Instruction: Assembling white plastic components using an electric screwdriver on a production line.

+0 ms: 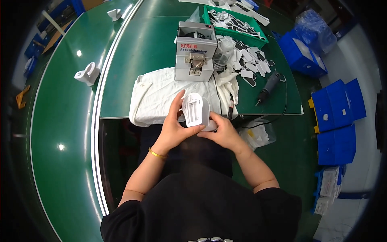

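A white plastic housing (194, 109), rounded at the top and with an uncovered battery compartment facing up, is held between both my hands just past the table's front edge. My left hand (172, 130) grips its left side, fingers along the upper left and thumb across the bottom. From the right, my right hand (224, 131) closes on its lower right corner with thumb and fingers. Under the housing lies a folded white cloth (155, 94) on the green table. Behind it stands a grey benchtop machine (195, 52). A dark pen-like tool (230, 109) lies to the right of the cloth.
A grey rotary tool (269, 88) with a cable rests at the right. Loose white and black flat parts (250, 60) lie near a green tray (258, 41) of similar pieces. Two white devices, the nearer one (87, 75), stand on the left green surface. Blue bins (338, 105) stand rightward.
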`<state>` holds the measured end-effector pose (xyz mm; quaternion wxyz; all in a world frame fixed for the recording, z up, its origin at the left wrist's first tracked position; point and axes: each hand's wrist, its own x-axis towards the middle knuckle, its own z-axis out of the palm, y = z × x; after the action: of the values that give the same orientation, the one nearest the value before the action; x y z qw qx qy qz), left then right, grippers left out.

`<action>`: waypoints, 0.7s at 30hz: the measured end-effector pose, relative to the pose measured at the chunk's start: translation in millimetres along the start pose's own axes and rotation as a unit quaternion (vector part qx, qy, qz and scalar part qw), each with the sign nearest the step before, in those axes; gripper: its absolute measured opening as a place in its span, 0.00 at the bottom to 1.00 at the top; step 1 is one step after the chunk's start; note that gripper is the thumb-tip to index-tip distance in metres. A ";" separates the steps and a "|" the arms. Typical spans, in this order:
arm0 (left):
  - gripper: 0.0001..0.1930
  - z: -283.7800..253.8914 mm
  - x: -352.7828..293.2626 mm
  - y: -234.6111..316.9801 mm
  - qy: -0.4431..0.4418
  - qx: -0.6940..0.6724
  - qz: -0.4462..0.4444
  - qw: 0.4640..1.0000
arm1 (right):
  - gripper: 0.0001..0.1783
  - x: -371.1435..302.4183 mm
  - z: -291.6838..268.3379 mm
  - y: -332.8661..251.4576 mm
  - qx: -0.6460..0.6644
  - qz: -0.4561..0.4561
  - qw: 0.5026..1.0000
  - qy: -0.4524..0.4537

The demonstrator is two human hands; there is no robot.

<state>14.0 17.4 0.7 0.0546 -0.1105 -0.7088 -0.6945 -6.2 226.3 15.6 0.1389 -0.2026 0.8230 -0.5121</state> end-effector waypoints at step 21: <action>0.62 -15.3 5.2 -32.0 -0.001 0.079 0.010 0.997 | 0.19 87.1 -105.9 35.0 0.050 0.019 0.950 0.308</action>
<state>0.4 2.2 -28.8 0.0697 -0.1139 -0.7606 -0.6353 -135.7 282.0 28.6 -0.1018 -0.0118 0.8029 -0.5872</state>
